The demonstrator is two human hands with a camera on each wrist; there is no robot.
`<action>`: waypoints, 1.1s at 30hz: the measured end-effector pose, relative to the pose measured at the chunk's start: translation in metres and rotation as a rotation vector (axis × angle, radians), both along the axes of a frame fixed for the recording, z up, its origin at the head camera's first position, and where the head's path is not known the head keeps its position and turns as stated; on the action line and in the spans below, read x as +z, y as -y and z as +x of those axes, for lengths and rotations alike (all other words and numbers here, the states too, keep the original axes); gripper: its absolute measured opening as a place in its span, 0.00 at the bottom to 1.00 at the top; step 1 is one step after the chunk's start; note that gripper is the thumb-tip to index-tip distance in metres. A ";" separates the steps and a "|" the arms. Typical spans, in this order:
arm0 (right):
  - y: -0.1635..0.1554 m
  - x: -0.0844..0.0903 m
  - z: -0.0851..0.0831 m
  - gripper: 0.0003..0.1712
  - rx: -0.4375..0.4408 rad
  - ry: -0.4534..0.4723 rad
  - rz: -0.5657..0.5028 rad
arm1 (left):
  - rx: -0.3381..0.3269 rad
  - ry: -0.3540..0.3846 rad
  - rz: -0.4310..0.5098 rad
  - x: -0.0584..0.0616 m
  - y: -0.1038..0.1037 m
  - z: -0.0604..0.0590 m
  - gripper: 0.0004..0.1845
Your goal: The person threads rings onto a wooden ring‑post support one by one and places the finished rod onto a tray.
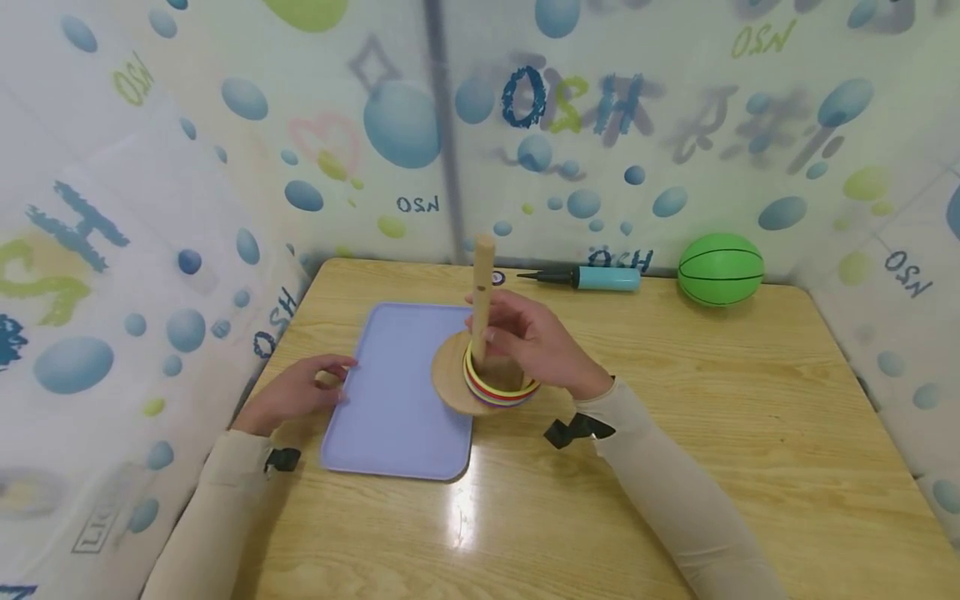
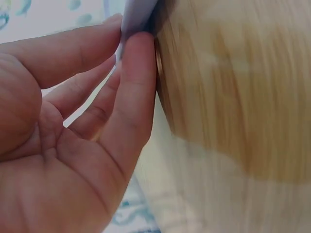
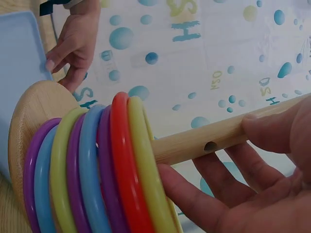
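Head view: at a wooden table [image 1: 675, 467] hemmed in by bubble-printed sheeting on three sides, a person's right hand [image 1: 536, 342] wraps its fingers and thumb around the wooden peg [image 1: 482, 283] of a ring stacker, holding it partway up the shaft. The peg stands upright, its long axis vertical and its rounded tip pointing up, rising from a round wooden base [image 1: 450, 375] that overlaps the right edge of a lavender tray [image 1: 397, 392]. A stack of coloured rings [image 1: 498, 392] sits low on the peg against the base, yellow topmost, then red, with purple, blue and green ones below, as the right wrist view shows [image 3: 97, 170]. The left hand [image 1: 296, 392] rests at the tray's left edge, well apart from the peg; the left wrist view shows its fingertips [image 2: 138, 53] pinching that thin edge, thumb on one side and fingers on the other. Bare tabletop lies open to the right of the peg and in front of it, toward the person. Beyond the peg, along the table's far edge, a blue hand pump [image 1: 592, 277] lies on its side just beside a green ball [image 1: 721, 268].
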State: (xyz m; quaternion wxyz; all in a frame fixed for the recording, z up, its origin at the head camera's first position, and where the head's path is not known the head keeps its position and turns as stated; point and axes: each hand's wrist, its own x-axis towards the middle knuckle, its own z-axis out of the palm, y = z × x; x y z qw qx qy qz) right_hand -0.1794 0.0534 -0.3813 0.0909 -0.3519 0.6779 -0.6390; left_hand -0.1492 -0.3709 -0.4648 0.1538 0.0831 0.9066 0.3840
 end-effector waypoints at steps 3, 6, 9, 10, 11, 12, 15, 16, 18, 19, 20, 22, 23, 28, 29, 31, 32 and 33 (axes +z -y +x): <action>0.003 0.002 0.001 0.25 -0.002 -0.011 0.002 | -0.030 -0.009 0.043 -0.001 -0.012 -0.001 0.29; 0.007 0.003 0.001 0.25 -0.002 -0.019 -0.001 | -0.046 0.006 0.086 -0.002 -0.026 -0.002 0.30; 0.011 0.002 0.000 0.25 -0.002 -0.023 -0.008 | -0.053 0.025 0.117 -0.003 -0.039 -0.003 0.31; 0.013 0.002 0.000 0.25 -0.002 -0.021 -0.009 | -0.050 0.039 0.133 -0.004 -0.043 -0.004 0.31; 0.015 0.002 0.000 0.25 0.000 -0.017 -0.011 | -0.046 0.048 0.144 -0.005 -0.047 -0.005 0.30; 0.016 0.001 -0.001 0.25 0.000 -0.013 -0.011 | -0.047 0.053 0.155 -0.006 -0.051 -0.005 0.30; 0.020 0.001 -0.001 0.25 0.006 -0.005 -0.005 | -0.039 0.068 0.187 -0.009 -0.063 -0.006 0.31; 0.021 0.000 -0.002 0.25 0.007 -0.002 -0.002 | -0.040 0.070 0.197 -0.010 -0.066 -0.006 0.31; 0.023 -0.003 -0.003 0.25 0.010 0.004 0.002 | -0.044 0.063 0.207 -0.011 -0.072 -0.006 0.31; 0.024 -0.005 -0.004 0.25 0.009 0.008 0.008 | -0.045 0.064 0.214 -0.011 -0.075 -0.006 0.32; 0.025 -0.008 -0.006 0.25 0.005 0.019 0.016 | -0.052 0.062 0.218 -0.012 -0.077 -0.006 0.32; 0.026 -0.013 -0.007 0.25 -0.009 0.053 0.034 | -0.056 0.063 0.227 -0.013 -0.082 -0.006 0.32; 0.026 -0.015 -0.008 0.25 -0.019 0.070 0.043 | -0.055 0.066 0.232 -0.014 -0.084 -0.006 0.31; 0.029 -0.028 -0.012 0.25 -0.063 0.145 0.074 | -0.043 0.083 0.254 -0.016 -0.089 -0.007 0.31; 0.029 -0.031 -0.012 0.25 -0.069 0.150 0.078 | -0.041 0.087 0.258 -0.016 -0.089 -0.008 0.31; 0.031 -0.034 -0.013 0.24 -0.077 0.160 0.082 | -0.036 0.092 0.261 -0.016 -0.089 -0.008 0.31; 0.031 -0.036 -0.013 0.24 -0.082 0.160 0.087 | -0.030 0.096 0.261 -0.016 -0.089 -0.008 0.31; 0.032 -0.037 -0.013 0.24 -0.086 0.159 0.094 | -0.023 0.098 0.260 -0.015 -0.089 -0.008 0.31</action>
